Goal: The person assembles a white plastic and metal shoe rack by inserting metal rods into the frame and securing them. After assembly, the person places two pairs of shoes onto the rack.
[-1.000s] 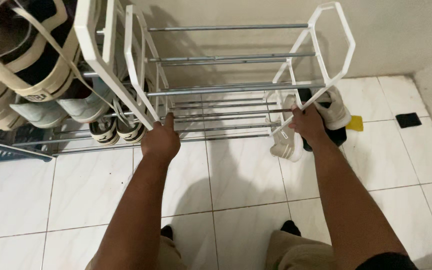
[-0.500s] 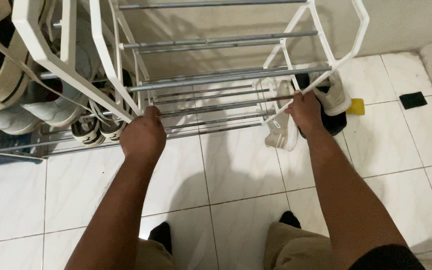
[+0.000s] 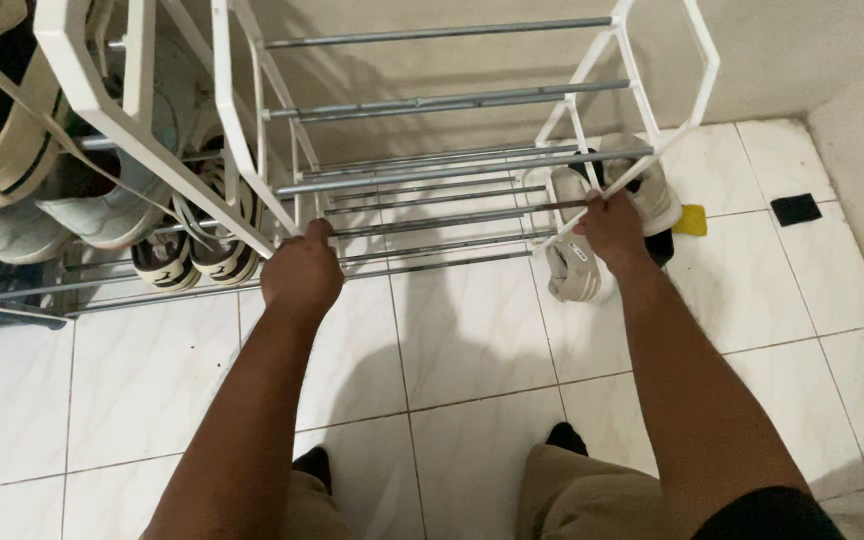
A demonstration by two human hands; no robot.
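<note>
Head view: fingertips hidden behind frame.
Rack point(image 3: 452, 105): white angular frame, metal rods.
Left hand point(image 3: 301, 272), right hand point(image 3: 609, 229): both clasp its frame.

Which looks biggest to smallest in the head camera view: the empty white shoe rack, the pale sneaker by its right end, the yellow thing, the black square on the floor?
1. Empty white shoe rack, gripped by both hands.
2. Pale sneaker.
3. Black square and yellow thing: look alike; the yellow one is partly hidden, so unranked.

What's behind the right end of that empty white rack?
Behind the white rack's right side frame, pale sneakers lie on the tiled floor, with something dark beneath them. The frame and the right hand cover parts of them.
</note>
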